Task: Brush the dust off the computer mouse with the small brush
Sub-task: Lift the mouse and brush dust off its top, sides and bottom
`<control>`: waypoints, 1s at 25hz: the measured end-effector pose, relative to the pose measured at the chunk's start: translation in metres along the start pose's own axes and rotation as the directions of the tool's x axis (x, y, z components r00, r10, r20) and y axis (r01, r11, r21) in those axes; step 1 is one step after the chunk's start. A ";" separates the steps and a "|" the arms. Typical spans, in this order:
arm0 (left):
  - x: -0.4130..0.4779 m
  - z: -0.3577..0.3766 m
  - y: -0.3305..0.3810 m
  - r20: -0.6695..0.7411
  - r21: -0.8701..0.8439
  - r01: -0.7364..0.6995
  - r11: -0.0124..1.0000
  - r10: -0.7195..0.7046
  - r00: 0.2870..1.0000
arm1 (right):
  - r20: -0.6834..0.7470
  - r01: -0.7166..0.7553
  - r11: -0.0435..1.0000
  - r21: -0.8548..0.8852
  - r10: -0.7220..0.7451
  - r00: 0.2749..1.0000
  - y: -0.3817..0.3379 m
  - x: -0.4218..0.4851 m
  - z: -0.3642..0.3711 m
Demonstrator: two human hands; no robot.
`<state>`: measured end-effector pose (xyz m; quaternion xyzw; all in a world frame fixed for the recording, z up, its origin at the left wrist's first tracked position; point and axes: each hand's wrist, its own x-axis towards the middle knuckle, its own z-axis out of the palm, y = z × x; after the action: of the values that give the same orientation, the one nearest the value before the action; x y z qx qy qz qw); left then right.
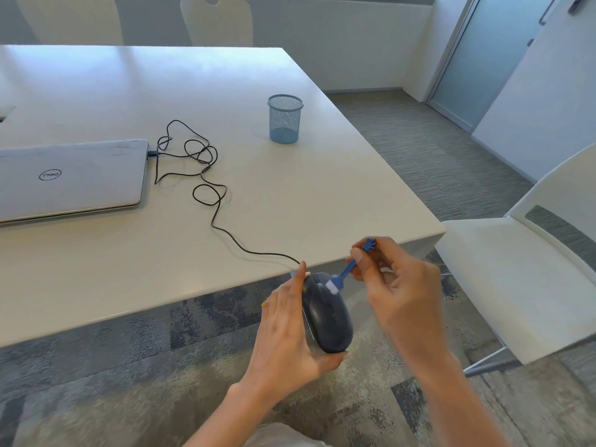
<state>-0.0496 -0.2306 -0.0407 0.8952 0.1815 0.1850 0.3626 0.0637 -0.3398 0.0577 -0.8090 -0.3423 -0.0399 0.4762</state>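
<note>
A dark wired computer mouse (327, 321) is held off the table's front edge, above the carpet, top side up. My left hand (287, 337) grips it from the left and underneath. My right hand (400, 285) pinches a small blue brush (346, 271) by its handle. The brush's white bristles touch the front of the mouse near the buttons. The mouse's black cable (206, 175) runs in loops across the table to a closed laptop (69, 180).
The white table (290, 195) carries the silver laptop at the left and a blue mesh pen cup (285, 119) towards the back right. A white chair (529, 262) stands close on the right. Two more chairs stand behind the table.
</note>
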 end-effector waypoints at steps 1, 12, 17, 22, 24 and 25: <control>0.000 -0.001 0.001 0.000 -0.003 -0.003 1.000 0.003 1.000 | -0.022 -0.007 0.999 0.035 0.008 1.000 -0.001 0.002 0.005; 0.000 -0.004 -0.001 -0.010 0.004 -0.004 1.000 0.004 1.000 | 0.072 -0.016 1.000 0.012 0.015 0.997 0.008 0.002 0.008; 0.005 -0.005 0.002 -0.018 -0.003 -0.014 1.000 0.014 1.000 | 0.014 0.015 0.998 0.064 -0.016 1.000 0.005 0.007 0.020; 0.005 -0.004 -0.003 -0.020 0.010 -0.012 1.000 0.012 1.000 | 0.150 -0.027 0.999 -0.032 0.032 0.988 0.013 0.010 0.017; 0.005 -0.004 -0.003 -0.023 0.004 -0.014 1.000 0.014 1.000 | 0.095 -0.024 0.999 0.027 0.021 0.995 0.012 0.012 0.016; 0.006 -0.004 -0.003 -0.022 0.001 -0.014 1.000 0.014 1.000 | 0.049 -0.008 0.998 0.064 0.005 0.999 0.010 0.013 0.017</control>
<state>-0.0465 -0.2238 -0.0390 0.8946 0.1793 0.1973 0.3587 0.0752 -0.3227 0.0457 -0.7951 -0.3521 -0.0076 0.4937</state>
